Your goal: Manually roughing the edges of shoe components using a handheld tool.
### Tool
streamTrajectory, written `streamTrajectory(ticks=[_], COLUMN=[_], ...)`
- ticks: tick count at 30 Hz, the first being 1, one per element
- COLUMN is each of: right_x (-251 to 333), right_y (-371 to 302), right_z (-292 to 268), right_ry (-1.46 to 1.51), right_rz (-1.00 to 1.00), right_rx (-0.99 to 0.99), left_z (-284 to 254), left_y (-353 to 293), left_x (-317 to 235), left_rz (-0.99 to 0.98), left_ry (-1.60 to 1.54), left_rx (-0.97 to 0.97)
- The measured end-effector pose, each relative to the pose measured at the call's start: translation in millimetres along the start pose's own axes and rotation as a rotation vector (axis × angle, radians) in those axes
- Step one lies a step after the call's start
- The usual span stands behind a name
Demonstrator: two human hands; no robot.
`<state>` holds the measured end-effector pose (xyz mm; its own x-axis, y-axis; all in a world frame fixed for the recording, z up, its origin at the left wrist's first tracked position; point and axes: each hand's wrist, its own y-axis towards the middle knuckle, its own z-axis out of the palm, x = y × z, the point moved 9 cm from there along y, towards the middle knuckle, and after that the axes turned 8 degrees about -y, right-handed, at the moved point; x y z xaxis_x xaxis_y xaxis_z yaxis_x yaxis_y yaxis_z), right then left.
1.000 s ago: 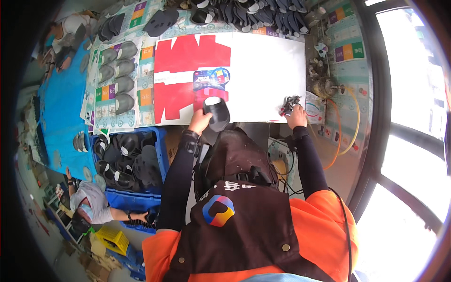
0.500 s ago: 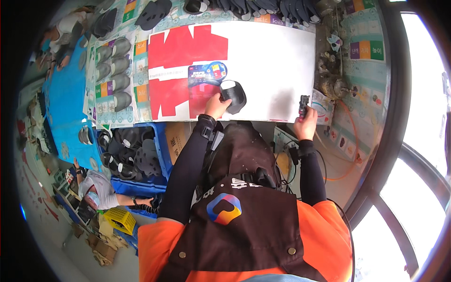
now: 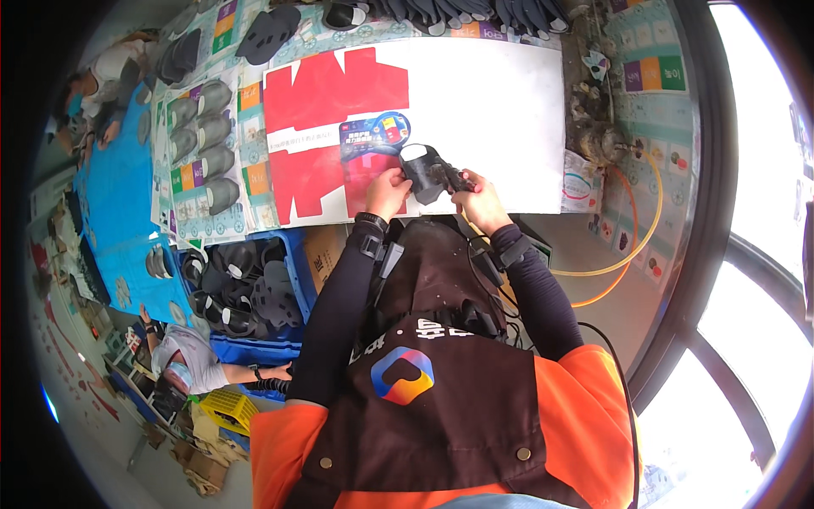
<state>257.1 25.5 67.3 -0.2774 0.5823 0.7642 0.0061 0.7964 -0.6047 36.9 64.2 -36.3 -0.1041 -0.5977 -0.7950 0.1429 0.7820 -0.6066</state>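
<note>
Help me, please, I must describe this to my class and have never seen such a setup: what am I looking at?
No machine: a person works with two bare hands. The view comes from a wide fisheye camera on the person's head, looking down, so straight edges bend near the rim. The left hand holds a dark curved piece; the right hand holds a dark tool at it, though whether they touch is unclear. Under them lies a white sheet with red shapes. Further left lie grey curved pieces in rows.

A head-worn fisheye camera faces steeply downward. From close above, it sees the left hand [image 3: 387, 194] and right hand [image 3: 481, 205].
</note>
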Motion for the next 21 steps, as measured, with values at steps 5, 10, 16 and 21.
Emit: streamTrajectory(ticks=[5, 10, 16, 21], right_x=[-6.2, 14.6, 19.8, 22.5], right_y=[-7.5, -9.2, -32.0, -39.8], right_z=[-5.6, -2.1, -27.9, -25.9], right_ry=[-0.152, -0.129, -0.386, -0.342], right_rz=[0.068, 0.035, 0.012, 0.000], right_rx=[-0.031, -0.030, -0.171, -0.135], left_z=[2.0, 0.9, 8.5, 17.9], left_y=[-3.7, -2.0, -1.8, 2.6], left_x=[-4.9, -5.9, -15.1, -15.9], left_rz=[0.030, 0.011, 0.030, 0.046], left_ry=[0.010, 0.052, 0.111, 0.128], left_rx=[-0.028, -0.030, -0.035, -0.026])
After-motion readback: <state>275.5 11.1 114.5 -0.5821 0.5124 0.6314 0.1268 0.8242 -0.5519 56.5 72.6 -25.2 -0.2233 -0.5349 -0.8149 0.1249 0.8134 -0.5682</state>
